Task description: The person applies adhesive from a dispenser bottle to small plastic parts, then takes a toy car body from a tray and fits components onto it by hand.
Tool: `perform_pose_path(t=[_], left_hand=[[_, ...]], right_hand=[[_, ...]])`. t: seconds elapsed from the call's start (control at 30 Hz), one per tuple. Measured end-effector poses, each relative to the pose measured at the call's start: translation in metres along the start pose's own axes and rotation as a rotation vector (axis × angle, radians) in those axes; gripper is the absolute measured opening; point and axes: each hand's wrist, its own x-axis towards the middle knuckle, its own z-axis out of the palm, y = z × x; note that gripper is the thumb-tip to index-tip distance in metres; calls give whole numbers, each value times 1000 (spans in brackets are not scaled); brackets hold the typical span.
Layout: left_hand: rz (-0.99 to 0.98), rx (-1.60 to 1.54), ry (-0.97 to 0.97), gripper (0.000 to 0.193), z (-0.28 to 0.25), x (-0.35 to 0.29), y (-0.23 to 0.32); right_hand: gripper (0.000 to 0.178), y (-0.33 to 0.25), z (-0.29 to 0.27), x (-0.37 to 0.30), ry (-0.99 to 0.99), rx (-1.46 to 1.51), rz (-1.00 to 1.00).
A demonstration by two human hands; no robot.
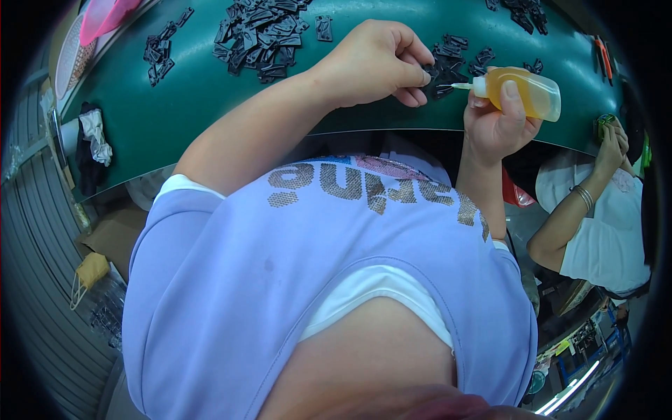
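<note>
My right hand (498,127) grips a squeeze bottle (533,94) of yellowish liquid, lying tilted with its thin pale nozzle toward the left. The nozzle's tip is close to the fingers of my left hand (381,64), over the small black parts. The left thumb and fingers are pinched together at a small black plastic part (431,71), mostly hidden by the fingertips. Around and beyond both hands lie more loose black plastic parts (455,43) on the green table (210,133).
A big heap of black parts (259,35) lies beyond my left forearm, with smaller groups (159,52) farther left and at the far right. Orange-handled tools (605,59) rest at the right. A pink item (105,17) is far left. A co-worker's hand (613,143) holds something green at right.
</note>
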Motion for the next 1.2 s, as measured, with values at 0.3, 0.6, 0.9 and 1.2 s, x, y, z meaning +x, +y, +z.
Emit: perform_pose_path(t=[0.3,0.6,0.9,1.2], left_hand=[[20,19,10,21,-1,2,0],[51,36,10,25,1,0,-2],[40,36,16,23,-1,2,-2],[49,-35,-14,23,-3,-2,-2]], right_hand=[[12,-2,7,-4,-114,-32,-9],[15,-1,3,-6,-136,-109,-34],[15,1,7,-6,-151,-61,-3],[26,-9,-44,25,158,485,286]])
